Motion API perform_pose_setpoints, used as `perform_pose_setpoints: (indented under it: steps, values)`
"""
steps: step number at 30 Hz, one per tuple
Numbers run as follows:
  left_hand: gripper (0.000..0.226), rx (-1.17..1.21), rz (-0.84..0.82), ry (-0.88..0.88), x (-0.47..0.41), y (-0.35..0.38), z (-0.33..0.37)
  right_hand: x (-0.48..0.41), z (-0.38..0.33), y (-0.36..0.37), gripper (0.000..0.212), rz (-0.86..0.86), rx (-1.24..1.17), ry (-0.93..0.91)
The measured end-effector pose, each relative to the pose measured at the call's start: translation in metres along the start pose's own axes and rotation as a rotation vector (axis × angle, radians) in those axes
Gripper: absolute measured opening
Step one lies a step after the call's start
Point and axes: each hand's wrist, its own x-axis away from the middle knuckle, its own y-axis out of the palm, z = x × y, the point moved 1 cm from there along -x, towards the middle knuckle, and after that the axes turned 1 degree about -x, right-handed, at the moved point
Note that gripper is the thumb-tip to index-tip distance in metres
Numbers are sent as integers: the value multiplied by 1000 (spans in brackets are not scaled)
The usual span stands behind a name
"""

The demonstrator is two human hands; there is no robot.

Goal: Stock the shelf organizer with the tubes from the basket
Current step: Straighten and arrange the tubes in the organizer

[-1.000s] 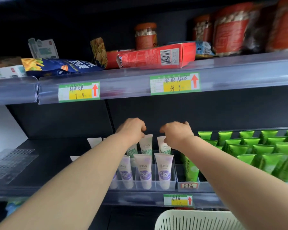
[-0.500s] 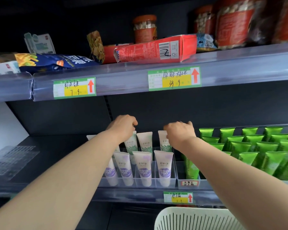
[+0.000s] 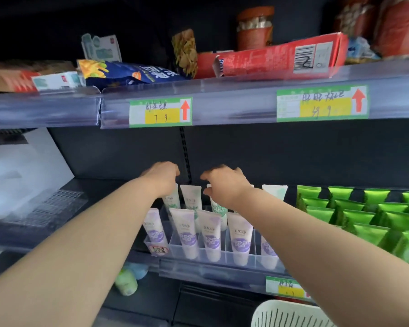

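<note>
Where tubes [image 3: 190, 197] crowd, both hands [image 3: 162, 177] perhaps touch tops.

left hand [image 3: 162, 179] and right hand [image 3: 224, 185] over tubes [image 3: 191, 199] (upright), clear organizer [image 3: 222, 257]

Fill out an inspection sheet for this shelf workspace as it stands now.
Surface: dark middle shelf, bare at left.
Job's things: clear organizer holds upright purple tubes in front, green-print tubes behind; basket below, contents hidden.
Clutter: green packs at right; snack boxes and jars on upper shelf.
Grippers: left hand and right hand over back-row tubes; grasp unclear.
Cables: nothing seen.
Surroundings: price tags on shelf rails.
</note>
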Motion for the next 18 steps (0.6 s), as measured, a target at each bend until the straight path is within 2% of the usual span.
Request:
perform_pose_setpoints:
  steps: [4, 10, 14, 18]
  values:
    - [50, -7, 18, -27, -3, 6, -19, -17, -18, 10, 19, -63, 51, 49]
    - [22, 3, 59, -8, -3, 14, -26, -26, -27, 20, 9, -23, 114, 92]
    - [22, 23, 105, -38, -6, 17, -29, -28, -28, 22, 11, 27, 126, 108]
    - [25, 67, 101, -44, -6, 20, -32, -30, -25, 24, 17, -7, 95, 129]
